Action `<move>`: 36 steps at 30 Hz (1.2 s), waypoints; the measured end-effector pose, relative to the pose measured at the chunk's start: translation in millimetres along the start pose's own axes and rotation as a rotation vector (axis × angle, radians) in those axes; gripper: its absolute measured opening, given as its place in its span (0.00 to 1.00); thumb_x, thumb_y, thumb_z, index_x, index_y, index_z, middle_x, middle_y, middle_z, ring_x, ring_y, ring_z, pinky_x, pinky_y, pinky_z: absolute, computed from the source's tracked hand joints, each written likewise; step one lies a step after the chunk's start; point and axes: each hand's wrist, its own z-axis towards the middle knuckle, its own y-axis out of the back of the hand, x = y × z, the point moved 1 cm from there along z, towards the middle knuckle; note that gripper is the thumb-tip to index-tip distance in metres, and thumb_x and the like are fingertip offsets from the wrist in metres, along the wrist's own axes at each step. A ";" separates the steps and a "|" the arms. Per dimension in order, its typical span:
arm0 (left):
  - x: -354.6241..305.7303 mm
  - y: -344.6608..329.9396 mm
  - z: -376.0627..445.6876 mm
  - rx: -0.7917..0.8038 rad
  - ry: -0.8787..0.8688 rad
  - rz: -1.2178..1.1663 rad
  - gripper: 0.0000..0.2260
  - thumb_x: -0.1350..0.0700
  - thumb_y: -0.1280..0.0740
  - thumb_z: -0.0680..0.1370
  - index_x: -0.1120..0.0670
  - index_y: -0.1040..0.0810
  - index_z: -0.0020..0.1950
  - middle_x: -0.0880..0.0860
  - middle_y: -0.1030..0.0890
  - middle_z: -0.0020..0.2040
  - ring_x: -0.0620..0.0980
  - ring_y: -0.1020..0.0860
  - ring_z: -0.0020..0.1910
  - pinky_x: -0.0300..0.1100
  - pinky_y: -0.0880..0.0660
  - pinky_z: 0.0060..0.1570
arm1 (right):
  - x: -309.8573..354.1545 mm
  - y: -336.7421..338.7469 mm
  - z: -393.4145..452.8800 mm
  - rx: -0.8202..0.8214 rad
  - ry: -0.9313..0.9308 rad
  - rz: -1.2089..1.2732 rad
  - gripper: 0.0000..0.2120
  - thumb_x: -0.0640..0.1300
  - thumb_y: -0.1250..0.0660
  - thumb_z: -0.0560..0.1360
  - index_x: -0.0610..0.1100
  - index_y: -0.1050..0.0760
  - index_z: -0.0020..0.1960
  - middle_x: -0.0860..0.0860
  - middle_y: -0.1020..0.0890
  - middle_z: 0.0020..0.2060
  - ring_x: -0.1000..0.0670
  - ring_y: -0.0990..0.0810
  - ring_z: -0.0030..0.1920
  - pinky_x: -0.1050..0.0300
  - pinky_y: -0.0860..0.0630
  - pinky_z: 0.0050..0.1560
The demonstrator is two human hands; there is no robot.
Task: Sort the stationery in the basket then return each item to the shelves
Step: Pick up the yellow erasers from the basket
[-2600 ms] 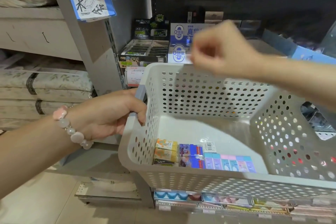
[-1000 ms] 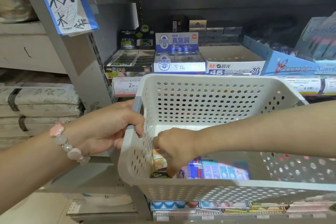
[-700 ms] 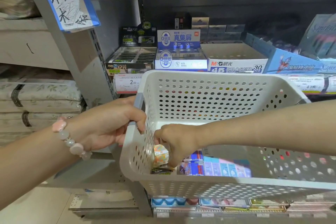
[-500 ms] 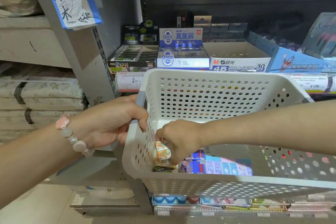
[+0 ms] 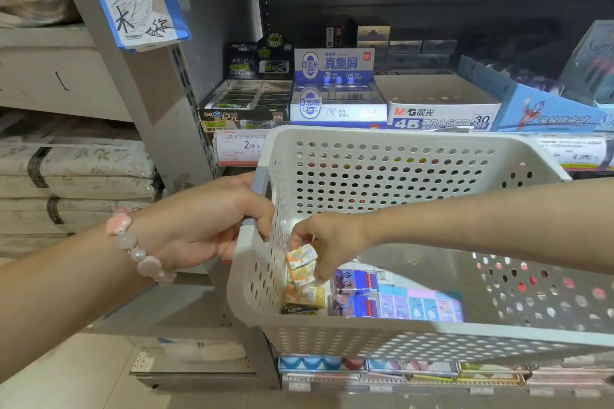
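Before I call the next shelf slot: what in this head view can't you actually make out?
- Head view: count of orange erasers, partly hidden by the right hand.
- Dark eraser label, covered by the stack and basket rim.
- Left hand fingertips, behind the basket wall.
- Back-row boxes, too dark and blurred.

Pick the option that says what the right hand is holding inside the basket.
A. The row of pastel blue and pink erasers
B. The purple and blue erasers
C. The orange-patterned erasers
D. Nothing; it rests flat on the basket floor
C: the right hand has its fingers pinched around the orange-patterned erasers, lifted at the left end of the basket, while the purple and blue erasers lie untouched beside them.
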 end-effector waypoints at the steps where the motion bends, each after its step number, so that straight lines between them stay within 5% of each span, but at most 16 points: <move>1: 0.3 -0.8 -0.2 0.015 -0.001 -0.001 0.21 0.72 0.38 0.62 0.52 0.20 0.47 0.56 0.17 0.37 0.51 0.19 0.33 0.43 0.23 0.37 | -1.2 0.2 1.5 0.002 0.002 0.004 0.27 0.38 0.23 0.65 0.45 0.29 0.61 0.39 0.21 0.55 0.47 0.24 0.41 0.55 0.25 0.43; 6: 4.4 0.3 -1.8 0.036 -0.004 -0.025 0.22 0.72 0.38 0.59 0.51 0.19 0.45 0.57 0.16 0.39 0.51 0.18 0.34 0.43 0.21 0.35 | -4.5 2.2 2.4 0.043 -0.016 0.159 0.27 0.36 0.23 0.64 0.44 0.27 0.61 0.44 0.24 0.51 0.50 0.26 0.38 0.60 0.26 0.36; 9: 6.3 1.1 -3.6 0.022 -0.015 -0.031 0.22 0.68 0.39 0.55 0.49 0.17 0.41 0.56 0.17 0.40 0.52 0.19 0.36 0.46 0.22 0.41 | -8.1 2.6 0.8 0.075 -0.040 0.330 0.26 0.32 0.24 0.66 0.42 0.26 0.62 0.50 0.25 0.47 0.51 0.24 0.38 0.64 0.26 0.36; 15: 6.6 1.3 -6.4 0.030 -0.007 0.000 0.25 0.68 0.39 0.56 0.50 0.20 0.49 0.54 0.17 0.36 0.51 0.19 0.34 0.47 0.20 0.37 | -12.3 9.0 -1.3 0.091 -0.089 0.570 0.25 0.28 0.33 0.72 0.39 0.29 0.67 0.50 0.22 0.41 0.55 0.23 0.38 0.72 0.27 0.30; 18: 6.4 1.8 -6.5 0.029 0.000 0.011 0.26 0.67 0.39 0.56 0.51 0.20 0.51 0.54 0.17 0.37 0.51 0.19 0.34 0.48 0.20 0.39 | -7.5 14.2 -3.8 0.051 -0.079 0.514 0.21 0.29 0.36 0.75 0.38 0.29 0.67 0.49 0.22 0.41 0.56 0.26 0.36 0.72 0.26 0.29; 22: 5.0 -0.1 -6.3 0.040 -0.003 0.012 0.24 0.67 0.38 0.56 0.51 0.19 0.48 0.56 0.17 0.40 0.52 0.20 0.36 0.48 0.21 0.41 | 2.6 30.9 -19.1 -0.026 -0.013 0.367 0.19 0.29 0.37 0.75 0.38 0.27 0.66 0.43 0.20 0.53 0.52 0.23 0.44 0.69 0.23 0.42; 25: 2.3 -2.3 -6.6 0.041 -0.003 -0.002 0.22 0.68 0.39 0.55 0.51 0.17 0.43 0.57 0.17 0.40 0.53 0.19 0.37 0.46 0.21 0.39 | 13.1 52.9 -42.1 -0.063 0.047 0.257 0.19 0.30 0.35 0.75 0.41 0.25 0.64 0.47 0.20 0.49 0.54 0.23 0.45 0.66 0.24 0.48; 31: -2.6 -6.8 -7.0 0.029 0.010 -0.008 0.21 0.68 0.38 0.56 0.51 0.17 0.43 0.57 0.16 0.43 0.54 0.18 0.38 0.49 0.20 0.38 | 20.3 108.6 -103.0 -0.180 0.102 0.321 0.15 0.28 0.35 0.74 0.45 0.24 0.53 0.50 0.19 0.49 0.52 0.19 0.48 0.60 0.20 0.49; 36: -6.1 -10.5 -6.4 0.015 0.005 0.021 0.23 0.68 0.38 0.56 0.54 0.18 0.47 0.59 0.15 0.44 0.55 0.18 0.37 0.49 0.19 0.35 | 3.0 168.7 -141.9 -0.419 0.012 0.430 0.12 0.28 0.36 0.74 0.45 0.26 0.48 0.50 0.19 0.45 0.56 0.17 0.42 0.68 0.21 0.39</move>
